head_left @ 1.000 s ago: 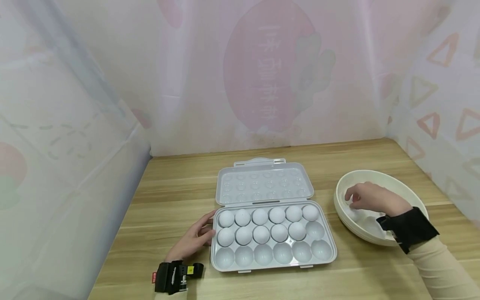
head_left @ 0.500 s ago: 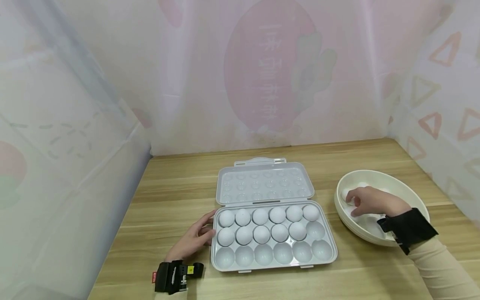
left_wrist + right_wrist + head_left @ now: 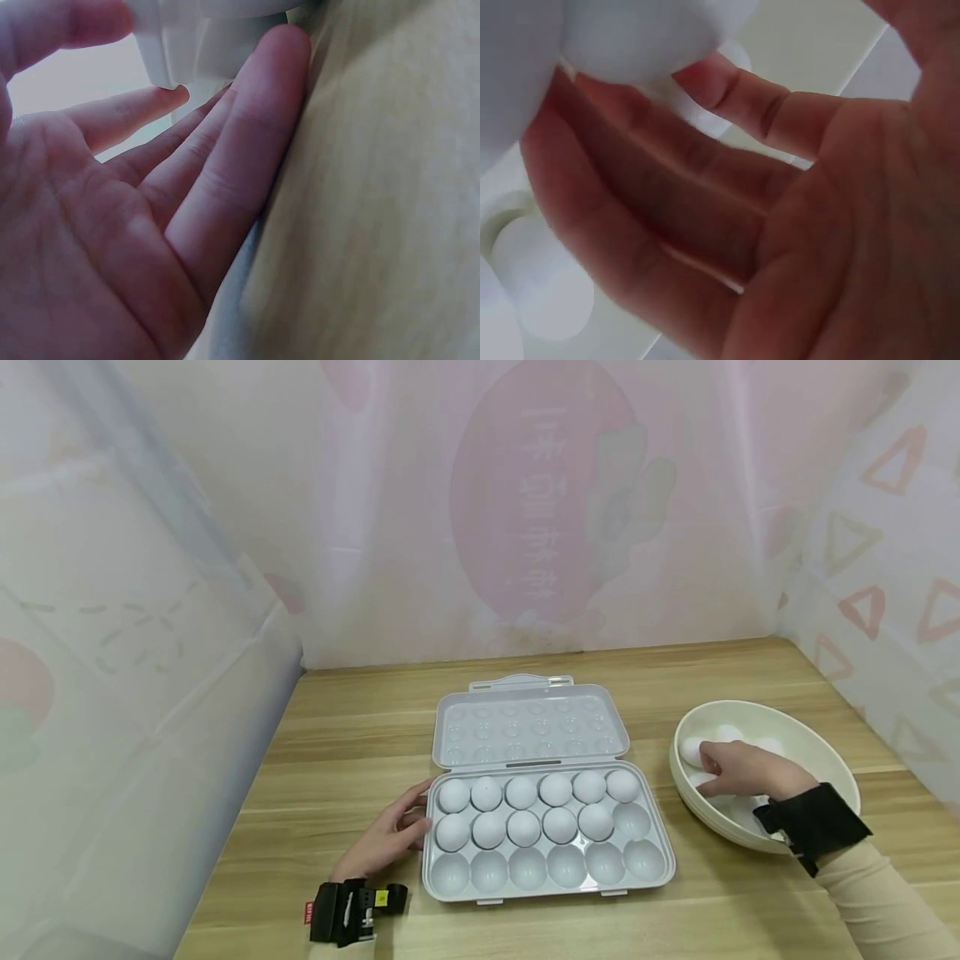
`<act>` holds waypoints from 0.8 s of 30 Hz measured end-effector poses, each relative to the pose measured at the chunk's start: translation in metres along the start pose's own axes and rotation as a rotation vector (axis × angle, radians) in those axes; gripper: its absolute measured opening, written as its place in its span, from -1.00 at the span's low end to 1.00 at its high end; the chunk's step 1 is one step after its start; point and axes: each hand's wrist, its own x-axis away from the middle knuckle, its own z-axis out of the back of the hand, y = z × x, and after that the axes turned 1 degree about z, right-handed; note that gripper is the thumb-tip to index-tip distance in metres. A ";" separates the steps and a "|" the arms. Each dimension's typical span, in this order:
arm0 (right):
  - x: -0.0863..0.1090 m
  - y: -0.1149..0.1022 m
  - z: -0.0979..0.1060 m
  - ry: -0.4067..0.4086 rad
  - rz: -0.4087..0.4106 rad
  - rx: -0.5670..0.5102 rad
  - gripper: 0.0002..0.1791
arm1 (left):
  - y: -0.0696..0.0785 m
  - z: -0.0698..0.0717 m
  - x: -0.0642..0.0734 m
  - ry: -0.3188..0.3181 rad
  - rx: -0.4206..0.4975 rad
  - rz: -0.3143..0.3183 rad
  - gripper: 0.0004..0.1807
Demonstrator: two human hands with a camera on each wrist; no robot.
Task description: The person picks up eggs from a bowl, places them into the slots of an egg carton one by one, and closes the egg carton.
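Observation:
A grey plastic egg box (image 3: pixel 551 893) lies with its lid (image 3: pixel 532 727) folded back. White eggs (image 3: pixel 523 828) fill its back row and most of the middle row; the front row is bare. My left hand (image 3: pixel 386 837) rests at the box's left side, its fairly straight fingers (image 3: pixel 225 157) and thumb touching the wall. At the right, my right hand (image 3: pixel 750 770) reaches into a cream bowl (image 3: pixel 813 752). Its curled fingers (image 3: pixel 615 232) are round a white egg (image 3: pixel 637 37), with the fingertips right at the shell. The thumb tip is out of frame in the right wrist view.
More eggs (image 3: pixel 729 734) lie in the bowl, close around my right hand. The wooden table (image 3: pixel 360 727) ends at a printed cloth (image 3: pixel 390 527) behind, with cloth walls at both sides.
My right hand has shifted slightly down within the bowl, its fingers closing in on an egg, and more eggs behind it show. The left hand and the egg box stay put.

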 end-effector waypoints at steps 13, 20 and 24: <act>0.003 -0.001 0.001 0.111 0.096 0.027 -0.71 | 0.002 -0.001 0.000 0.025 -0.031 0.023 -0.37; 0.005 -0.011 0.008 0.183 0.053 0.147 -0.68 | 0.002 -0.001 0.000 0.025 -0.027 0.027 -0.37; 0.008 -0.024 0.014 0.206 0.039 0.222 -0.67 | 0.002 -0.001 0.000 0.025 -0.028 0.025 -0.37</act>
